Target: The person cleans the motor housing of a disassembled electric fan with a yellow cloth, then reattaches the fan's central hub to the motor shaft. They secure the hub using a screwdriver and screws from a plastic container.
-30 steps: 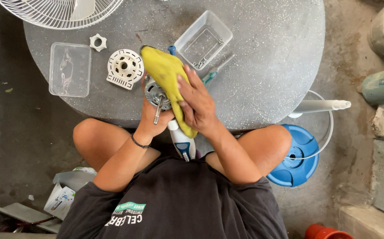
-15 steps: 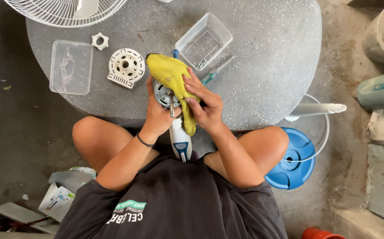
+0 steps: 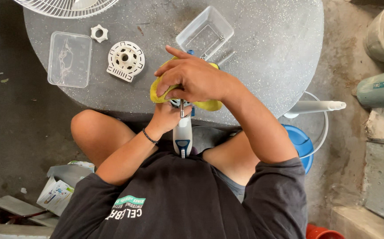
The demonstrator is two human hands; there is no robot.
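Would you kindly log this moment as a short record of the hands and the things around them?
Left hand: grips the metal part below the cloth
Right hand: presses the yellow cloth down on that part
Screwdriver: white and blue handle, upright by the left hand
Table: grey, round, speckled
On table: open clear box, lidded clear box, white round vented cap, small white nut

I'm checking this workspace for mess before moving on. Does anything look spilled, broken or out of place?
Nothing looks spilled or broken. Fan parts lie apart on the round table: a white slotted disc, a small white nut and two clear tubs. Crumpled paper packaging lies on the floor by the knee.
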